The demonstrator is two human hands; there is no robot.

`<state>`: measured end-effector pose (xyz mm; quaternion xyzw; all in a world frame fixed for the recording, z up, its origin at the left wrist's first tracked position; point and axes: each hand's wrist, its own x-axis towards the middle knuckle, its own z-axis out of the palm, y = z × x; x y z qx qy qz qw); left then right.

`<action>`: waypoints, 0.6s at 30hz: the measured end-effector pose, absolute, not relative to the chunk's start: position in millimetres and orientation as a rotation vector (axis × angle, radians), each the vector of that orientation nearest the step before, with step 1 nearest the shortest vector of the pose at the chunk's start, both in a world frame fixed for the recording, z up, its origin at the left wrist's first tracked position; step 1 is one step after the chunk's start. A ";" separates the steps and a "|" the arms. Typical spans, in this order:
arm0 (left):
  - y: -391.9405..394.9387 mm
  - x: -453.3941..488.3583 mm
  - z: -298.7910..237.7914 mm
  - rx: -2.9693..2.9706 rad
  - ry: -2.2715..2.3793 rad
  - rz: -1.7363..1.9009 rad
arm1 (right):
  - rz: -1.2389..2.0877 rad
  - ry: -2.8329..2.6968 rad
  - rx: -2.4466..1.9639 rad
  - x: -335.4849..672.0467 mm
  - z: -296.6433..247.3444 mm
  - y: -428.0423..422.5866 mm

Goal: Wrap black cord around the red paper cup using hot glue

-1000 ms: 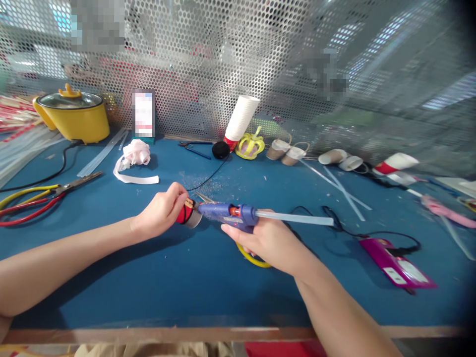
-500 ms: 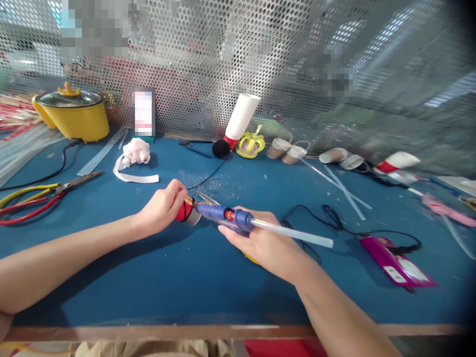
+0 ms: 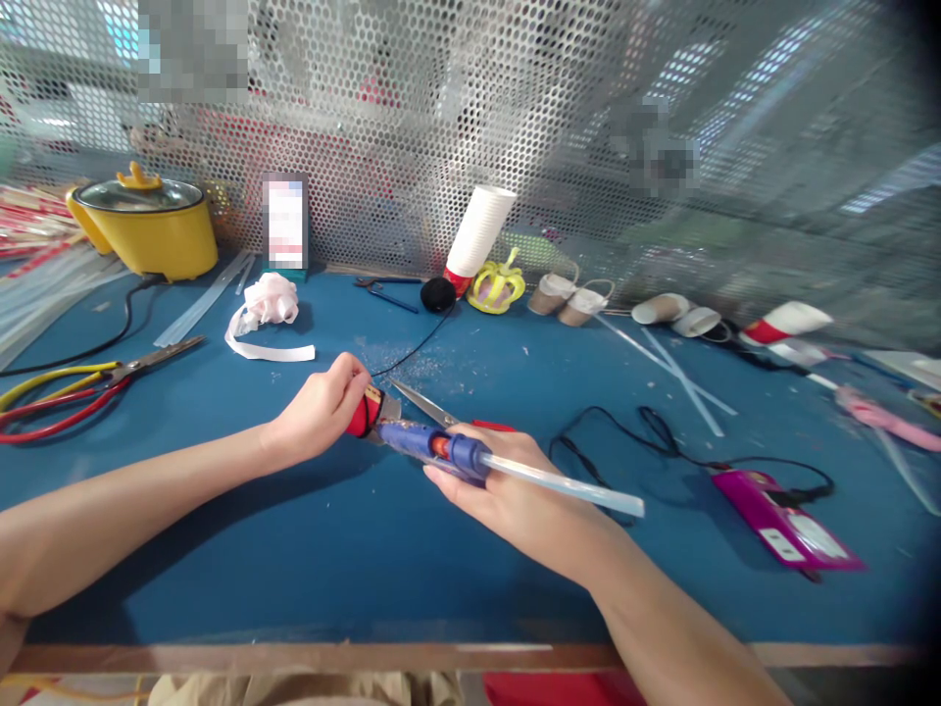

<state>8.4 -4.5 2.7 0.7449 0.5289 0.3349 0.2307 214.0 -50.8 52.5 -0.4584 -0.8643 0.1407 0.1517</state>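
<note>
My left hand (image 3: 320,407) is closed, fingers pinched round a small red cup-like piece (image 3: 362,417) with a black band and a pale end. A thin black cord runs from a black ball of cord (image 3: 438,294) towards these fingers. In my right hand (image 3: 525,490) is a blue glue gun (image 3: 433,446), its nozzle pointing left against or very near the red piece; whether they touch I cannot tell. A clear glue stick (image 3: 566,483) sticks out of the gun's back. Behind the gun lie scissors (image 3: 424,402), their red handles partly hidden by my right hand.
A roll of white ribbon (image 3: 271,299) and large red-and-yellow-handled snips (image 3: 122,373) lie left. A yellow pot (image 3: 158,235), a phone (image 3: 285,224), stacked paper cups (image 3: 479,230) and small baskets (image 3: 580,304) line the mesh wall. Right, a purple packet (image 3: 783,520) lies by a black cable (image 3: 654,431).
My right hand has moved the glue gun slightly left and down, so its nozzle sits lower beside the red piece. More of the scissors now shows. My left hand stays nearly still.
</note>
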 end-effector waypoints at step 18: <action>-10.1 8.6 2.6 2.115 1.369 0.922 | 0.462 -2.332 -1.466 221.9 44.7 -31.6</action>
